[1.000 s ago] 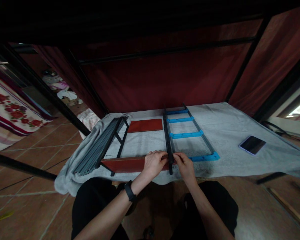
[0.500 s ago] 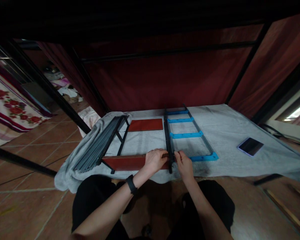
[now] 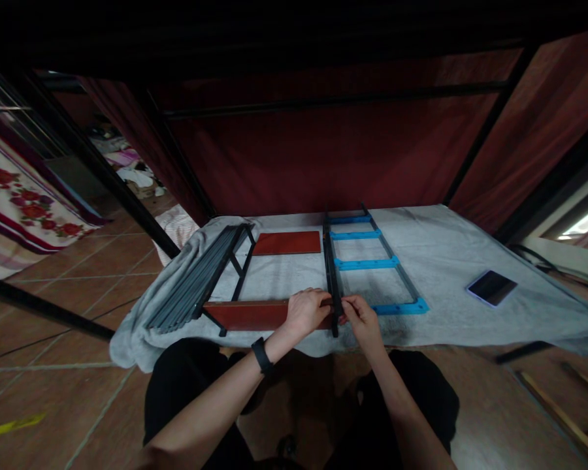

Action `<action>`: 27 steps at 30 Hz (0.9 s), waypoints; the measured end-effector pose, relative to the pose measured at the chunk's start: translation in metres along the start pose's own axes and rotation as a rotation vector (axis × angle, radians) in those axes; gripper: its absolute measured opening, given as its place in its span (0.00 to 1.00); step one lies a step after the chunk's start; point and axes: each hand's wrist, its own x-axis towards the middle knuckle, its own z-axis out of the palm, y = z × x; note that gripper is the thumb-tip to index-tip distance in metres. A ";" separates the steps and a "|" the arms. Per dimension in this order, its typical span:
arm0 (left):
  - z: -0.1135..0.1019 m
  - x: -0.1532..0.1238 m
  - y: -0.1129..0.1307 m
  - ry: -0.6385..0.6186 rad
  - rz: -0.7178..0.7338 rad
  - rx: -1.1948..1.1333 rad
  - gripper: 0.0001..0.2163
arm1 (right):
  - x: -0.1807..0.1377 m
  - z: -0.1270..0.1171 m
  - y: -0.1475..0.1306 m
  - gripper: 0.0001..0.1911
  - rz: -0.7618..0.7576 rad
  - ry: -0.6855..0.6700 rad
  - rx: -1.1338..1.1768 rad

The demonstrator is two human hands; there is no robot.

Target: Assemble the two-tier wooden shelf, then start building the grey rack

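My left hand [image 3: 308, 311] is closed over the right end of a reddish-brown board [image 3: 247, 316], which stands on edge along the near side. That board spans from a black metal side frame [image 3: 238, 266] on the left to a black upright bar [image 3: 329, 264] on the right. Just right of the bar, my right hand [image 3: 360, 316] pinches at the joint with thumb and fingers; anything small between them is hidden. A second reddish-brown board [image 3: 287, 243] lies flat farther back. Beyond the right hand lies a grey frame with blue crosspieces [image 3: 365, 264].
Grey tubes [image 3: 196, 281] lie bundled at the left of the grey blanket [image 3: 445, 261]. A phone [image 3: 491, 288] rests on the blanket at right. Black posts [image 3: 98, 176] and a dark red curtain [image 3: 313, 156] surround the surface. Wooden strips [image 3: 561, 418] lie on the floor at right.
The right hand's fingers have shifted slightly beside the black bar and turned a little. The left hand keeps its hold on the board. The view has moved slightly.
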 end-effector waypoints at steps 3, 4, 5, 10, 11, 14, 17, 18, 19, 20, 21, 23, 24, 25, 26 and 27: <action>0.000 0.000 0.002 -0.005 -0.011 0.019 0.09 | 0.003 0.001 -0.001 0.23 -0.020 0.033 -0.270; 0.000 0.000 0.002 -0.007 -0.013 0.023 0.08 | 0.004 0.001 -0.002 0.25 -0.025 0.054 -0.346; 0.000 0.000 0.002 -0.010 -0.015 0.026 0.08 | 0.005 0.002 -0.003 0.26 -0.026 0.072 -0.399; 0.001 0.000 0.000 0.002 0.010 0.025 0.09 | 0.002 -0.001 -0.003 0.24 -0.021 0.065 -0.259; 0.001 0.000 0.000 0.005 0.017 0.028 0.09 | 0.001 -0.002 -0.002 0.23 -0.025 0.037 -0.174; 0.003 -0.001 -0.001 0.011 0.027 0.046 0.08 | 0.001 -0.004 -0.001 0.20 -0.027 -0.021 -0.001; 0.005 -0.001 0.000 0.023 0.026 0.058 0.08 | 0.005 -0.003 -0.003 0.19 -0.012 0.000 -0.087; 0.005 -0.001 0.000 0.023 0.023 0.059 0.08 | 0.006 -0.002 -0.004 0.20 -0.015 0.009 -0.162; 0.005 -0.001 0.000 0.025 0.022 0.059 0.07 | 0.006 -0.002 -0.005 0.21 -0.023 0.014 -0.244; 0.005 0.000 0.000 0.026 0.022 0.059 0.07 | 0.007 -0.003 -0.006 0.22 -0.030 0.021 -0.315; 0.006 0.000 0.000 0.028 0.022 0.058 0.07 | 0.007 -0.003 -0.007 0.23 -0.034 0.029 -0.360; 0.006 0.001 -0.001 0.030 0.018 0.055 0.07 | 0.006 -0.006 -0.007 0.22 -0.033 0.038 -0.328; 0.006 0.001 -0.001 0.028 0.015 0.055 0.07 | 0.005 -0.007 -0.007 0.21 -0.036 0.028 -0.264; 0.006 0.001 -0.001 0.026 0.013 0.056 0.07 | 0.005 -0.008 -0.007 0.20 -0.046 0.012 -0.195; 0.006 0.001 -0.001 0.026 0.012 0.058 0.07 | 0.005 -0.009 -0.006 0.20 -0.058 -0.007 -0.141; 0.006 0.001 -0.001 0.029 0.012 0.059 0.07 | 0.006 -0.009 -0.006 0.19 -0.070 -0.020 -0.113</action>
